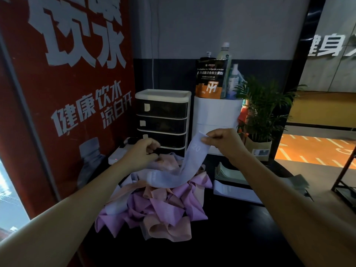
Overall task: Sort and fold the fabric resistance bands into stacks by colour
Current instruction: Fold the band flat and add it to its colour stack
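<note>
- Two bare arms reach out over a dark table (240,237).
- Right hand (221,140) pinches the top end of a pale blue band (192,160), lifting it up.
- Left hand (143,151) is curled closed on the band's other end, low by the pile.
- Blue band droops between the hands, touching a messy pile of pink, purple and peach bands (159,205) on the table.
- Behind stands a drawer box (162,120).

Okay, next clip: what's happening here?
A person is sorting a tangled pile of fabric resistance bands on a dark table. The right hand pinches one end of a pale lavender band marked 20, lifted clear. The left hand is closed near the pile's back. No folded stacks are visible yet.
</note>
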The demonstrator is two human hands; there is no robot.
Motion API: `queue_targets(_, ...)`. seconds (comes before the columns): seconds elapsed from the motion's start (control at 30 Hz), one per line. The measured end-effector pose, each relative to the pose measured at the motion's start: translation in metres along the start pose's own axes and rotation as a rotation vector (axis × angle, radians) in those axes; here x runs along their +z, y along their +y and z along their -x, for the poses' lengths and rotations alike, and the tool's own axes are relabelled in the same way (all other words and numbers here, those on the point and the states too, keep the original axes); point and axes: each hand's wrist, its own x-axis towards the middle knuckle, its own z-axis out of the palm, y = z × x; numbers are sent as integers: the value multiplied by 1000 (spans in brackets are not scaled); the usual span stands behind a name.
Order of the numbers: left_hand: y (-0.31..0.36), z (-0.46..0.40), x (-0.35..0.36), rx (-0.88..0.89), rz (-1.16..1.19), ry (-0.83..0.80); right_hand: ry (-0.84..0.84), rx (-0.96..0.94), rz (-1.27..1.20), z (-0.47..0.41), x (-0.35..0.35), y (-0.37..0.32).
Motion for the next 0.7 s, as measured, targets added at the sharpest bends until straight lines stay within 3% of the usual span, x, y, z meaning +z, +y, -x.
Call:
queue_targets(0.23, 60, -1, 22, 163, 143, -56, 21, -84, -107, -8, 17, -31)
queue_targets(0.43, 78, -11, 23, 157, 219, 30, 139, -66, -215, -20, 17, -51)
queue_targets(0.7, 76, -11, 17, 187, -10, 1, 355, 22, -319, -35, -6, -57)
